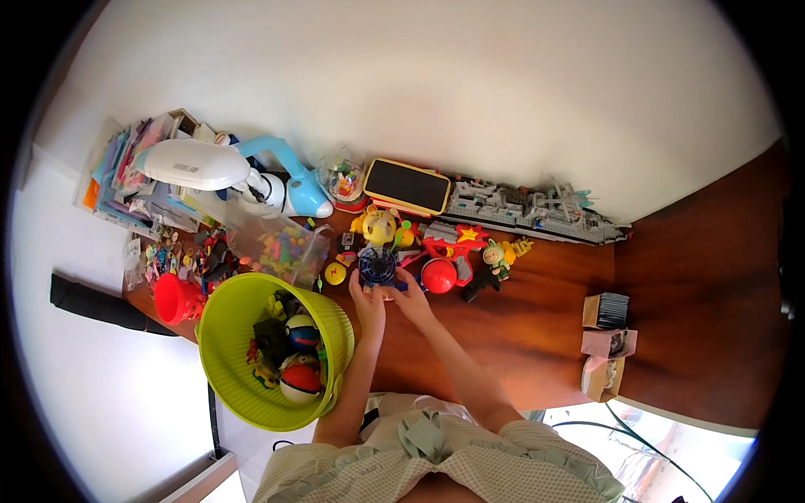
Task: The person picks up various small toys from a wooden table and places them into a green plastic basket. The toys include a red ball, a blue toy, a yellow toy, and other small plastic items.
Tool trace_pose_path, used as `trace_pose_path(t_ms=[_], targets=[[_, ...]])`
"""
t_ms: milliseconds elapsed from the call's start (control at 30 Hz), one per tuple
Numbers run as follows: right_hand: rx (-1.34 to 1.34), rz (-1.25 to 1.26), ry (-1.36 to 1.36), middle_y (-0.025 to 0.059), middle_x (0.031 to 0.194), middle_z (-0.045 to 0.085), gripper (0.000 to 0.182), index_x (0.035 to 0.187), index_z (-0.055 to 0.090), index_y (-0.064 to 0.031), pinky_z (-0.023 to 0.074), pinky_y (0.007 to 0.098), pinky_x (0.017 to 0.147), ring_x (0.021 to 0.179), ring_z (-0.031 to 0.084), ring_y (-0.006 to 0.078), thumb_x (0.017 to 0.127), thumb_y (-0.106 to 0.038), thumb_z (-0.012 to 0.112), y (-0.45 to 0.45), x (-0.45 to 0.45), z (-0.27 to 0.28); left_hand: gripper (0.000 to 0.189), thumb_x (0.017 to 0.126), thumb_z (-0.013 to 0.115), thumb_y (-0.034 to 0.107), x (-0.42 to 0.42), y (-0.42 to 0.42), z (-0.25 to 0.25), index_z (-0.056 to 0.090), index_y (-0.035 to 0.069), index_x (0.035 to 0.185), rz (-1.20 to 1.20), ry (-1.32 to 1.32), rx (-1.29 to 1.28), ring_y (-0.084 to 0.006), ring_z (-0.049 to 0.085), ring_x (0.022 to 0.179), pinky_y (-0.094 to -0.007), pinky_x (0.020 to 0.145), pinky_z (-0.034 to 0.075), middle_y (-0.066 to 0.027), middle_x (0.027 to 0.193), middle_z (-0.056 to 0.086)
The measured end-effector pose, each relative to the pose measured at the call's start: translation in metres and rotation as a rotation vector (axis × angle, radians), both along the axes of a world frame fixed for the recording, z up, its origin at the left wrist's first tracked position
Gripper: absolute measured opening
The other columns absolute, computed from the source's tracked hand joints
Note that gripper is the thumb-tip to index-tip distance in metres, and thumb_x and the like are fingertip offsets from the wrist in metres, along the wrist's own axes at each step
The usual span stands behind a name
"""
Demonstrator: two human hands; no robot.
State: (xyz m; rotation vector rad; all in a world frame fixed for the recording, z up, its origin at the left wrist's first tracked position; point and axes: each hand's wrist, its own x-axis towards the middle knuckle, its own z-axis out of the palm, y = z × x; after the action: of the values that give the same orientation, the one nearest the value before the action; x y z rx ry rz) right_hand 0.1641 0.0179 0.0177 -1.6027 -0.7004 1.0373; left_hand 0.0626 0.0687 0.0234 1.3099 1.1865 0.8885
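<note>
Both my left hand (371, 300) and my right hand (409, 297) hold the near side of a dark blue small fan (377, 266) with a round, spoked grille. My fingers hide its lower part. Right of it sits a red ball (439, 276), with a red and grey toy gun (454, 242) behind. A yellow disc (335, 273) lies to the left of my left hand. Just beyond the fan are a pale yellow toy (379, 225) and a small dark toy (348, 244). A green-hooded doll (495, 254) and a black toy (482, 286) lie farther right.
A lime-green bucket (220, 358) with several balls and toys stands by my left forearm. Beyond it are a clear bag of bricks (283, 248), a red cup (176, 298) and a desk lamp (195, 165). A grey brick-built ship (528, 210) lines the wall; small boxes (602, 380) stand right.
</note>
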Motion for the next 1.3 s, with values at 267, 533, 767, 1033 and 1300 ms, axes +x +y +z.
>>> trace_pose_path(t_ms=[267,533,767,1033,1300], targets=[[-0.004,0.009,0.006,0.0208,0.126,0.047,0.072,0.138,0.025,-0.005,0.0479,0.0305,0.077,0.081,0.061,0.0205,0.076,-0.012,0.06,0.011,0.004,-0.012,0.053,0.091,0.046,0.007,0.015,0.007,-0.001,0.025,0.005,0.14,0.067,-0.084,-0.054,-0.0128,0.055,0.084,-0.0253,0.069,0.047,-0.0106,0.127,0.043],[-0.034,-0.04,0.192,0.0165,0.123,0.048,0.071,0.138,0.026,-0.0058,0.0478,0.0274,0.077,0.086,0.059,0.0172,0.076,-0.011,0.059,0.009,0.005,0.01,0.052,0.089,0.048,0.004,0.014,0.0,0.004,0.03,0.004,0.137,0.05,-0.205,-0.069,-0.011,0.055,0.076,-0.0241,0.067,0.047,-0.0128,0.122,0.046],[0.062,-0.104,0.308,0.0135,0.122,0.048,0.066,0.139,0.027,-0.0039,0.0452,0.0263,0.086,0.104,0.053,0.0166,0.08,-0.002,0.056,-0.004,-0.006,0.02,0.054,0.088,0.049,0.002,0.014,-0.022,0.022,0.028,0.004,0.138,-0.037,0.023,0.152,-0.016,0.054,0.094,-0.0254,0.077,0.046,-0.0121,0.123,0.047],[0.145,-0.217,0.287,0.0096,0.113,0.055,0.057,0.133,0.039,-0.0029,0.0475,0.025,0.079,0.095,0.056,0.0136,0.079,0.002,0.056,-0.023,-0.018,0.024,0.058,0.086,0.049,0.005,0.005,-0.049,0.062,0.024,0.005,0.139,-0.119,0.227,0.262,-0.0328,0.047,0.116,-0.037,0.092,0.039,-0.0211,0.133,0.04],[0.313,-0.28,0.199,0.0057,0.104,0.058,0.055,0.131,0.042,-0.003,0.0465,0.0227,0.075,0.088,0.056,0.0101,0.078,0.004,0.055,-0.048,-0.03,0.057,0.066,0.083,0.051,0.007,-0.011,-0.074,0.098,0.019,0.006,0.141,-0.193,0.156,0.263,-0.0363,0.052,0.11,-0.0394,0.084,0.045,-0.0219,0.13,0.044]])
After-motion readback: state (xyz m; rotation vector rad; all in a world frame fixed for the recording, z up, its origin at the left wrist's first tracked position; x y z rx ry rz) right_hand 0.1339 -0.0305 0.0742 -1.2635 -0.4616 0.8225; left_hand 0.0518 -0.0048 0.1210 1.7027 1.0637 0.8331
